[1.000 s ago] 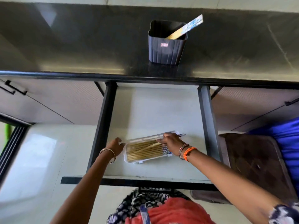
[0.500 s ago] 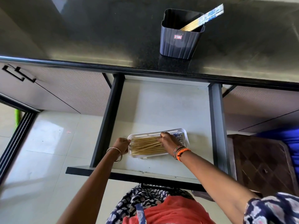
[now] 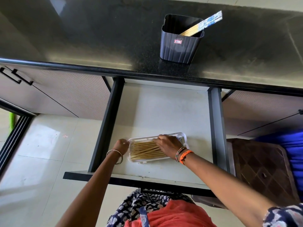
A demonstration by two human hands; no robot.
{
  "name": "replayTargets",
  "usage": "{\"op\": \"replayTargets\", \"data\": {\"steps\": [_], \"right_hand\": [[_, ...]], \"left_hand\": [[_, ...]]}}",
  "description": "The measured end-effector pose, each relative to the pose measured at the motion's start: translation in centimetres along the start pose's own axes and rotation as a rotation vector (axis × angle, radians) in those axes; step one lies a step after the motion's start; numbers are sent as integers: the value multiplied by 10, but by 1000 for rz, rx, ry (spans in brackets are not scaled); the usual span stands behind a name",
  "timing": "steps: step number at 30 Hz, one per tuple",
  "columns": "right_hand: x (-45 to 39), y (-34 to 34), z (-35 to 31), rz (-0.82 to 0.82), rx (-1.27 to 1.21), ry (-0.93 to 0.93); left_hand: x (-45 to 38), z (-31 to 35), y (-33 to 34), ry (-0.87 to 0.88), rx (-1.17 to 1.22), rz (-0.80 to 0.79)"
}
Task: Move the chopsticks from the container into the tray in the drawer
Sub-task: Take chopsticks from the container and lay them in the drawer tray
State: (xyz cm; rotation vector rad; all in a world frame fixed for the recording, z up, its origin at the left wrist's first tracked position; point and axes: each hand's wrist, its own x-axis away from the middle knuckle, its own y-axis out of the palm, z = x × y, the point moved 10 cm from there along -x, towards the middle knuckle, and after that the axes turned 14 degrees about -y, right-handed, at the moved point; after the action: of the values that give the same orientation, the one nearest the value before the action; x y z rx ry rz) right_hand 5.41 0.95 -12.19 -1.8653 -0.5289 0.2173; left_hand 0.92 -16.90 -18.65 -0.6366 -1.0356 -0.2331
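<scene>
A clear white tray (image 3: 184,137) lies in the open drawer (image 3: 164,108), near its front. Several bamboo chopsticks (image 3: 144,151) lie lengthwise in it. My left hand (image 3: 122,144) is curled against the tray's left end and holds it. My right hand (image 3: 167,145) rests palm down on the chopsticks in the tray, fingers closed over their right halves. A dark ribbed container (image 3: 178,46) stands on the black counter above the drawer. A few chopsticks with blue-patterned tops (image 3: 204,24) lean out of it to the right.
The black counter (image 3: 82,38) overhangs the drawer's back. Dark drawer rails (image 3: 106,125) run along both sides, with a black front panel (image 3: 114,176) toward me. A brown wooden stool (image 3: 262,169) and blue cloth (image 3: 293,153) are at the right. Cabinet handles (image 3: 16,76) sit at the left.
The tray has turned from tilted to nearly level in the drawer. My right hand has slid further over the chopsticks. My left hand stays at the tray's left end.
</scene>
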Motion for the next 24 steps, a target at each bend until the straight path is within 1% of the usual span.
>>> {"op": "replayTargets", "data": {"steps": [2, 4, 6, 8, 10, 11, 12, 14, 17, 19, 21, 24], "right_hand": [[-3, -55, -4, 230, 12, -32], [-2, -126, 9, 522, 65, 9], [0, -198, 36, 769, 48, 89], [4, -266, 71, 981, -10, 165], [10, -324, 111, 1156, -86, 251], [13, -346, 131, 1216, -114, 306], [15, -364, 153, 1251, -138, 376], [18, -386, 196, 1260, -200, 545], [12, -390, 256, 1146, -302, 762], [-1, -385, 279, 1075, -421, 795], [-11, -376, 291, 1059, -538, 791], [-24, -373, 299, 1031, -578, 767]], "left_hand": [[15, 28, -21, 114, -67, 226], [43, 74, -35, 276, -2, 369], [74, 135, -38, 465, 44, 426], [110, 205, -36, 675, 50, 439], [152, 274, -34, 889, 14, 483], [171, 306, -32, 984, -18, 513], [187, 335, -30, 1064, -50, 536], [206, 383, -25, 1169, -127, 559], [202, 428, -13, 1199, -313, 582], [186, 443, -4, 1164, -425, 583], [167, 446, 1, 1104, -492, 569], [146, 445, 7, 1059, -539, 551]]}}
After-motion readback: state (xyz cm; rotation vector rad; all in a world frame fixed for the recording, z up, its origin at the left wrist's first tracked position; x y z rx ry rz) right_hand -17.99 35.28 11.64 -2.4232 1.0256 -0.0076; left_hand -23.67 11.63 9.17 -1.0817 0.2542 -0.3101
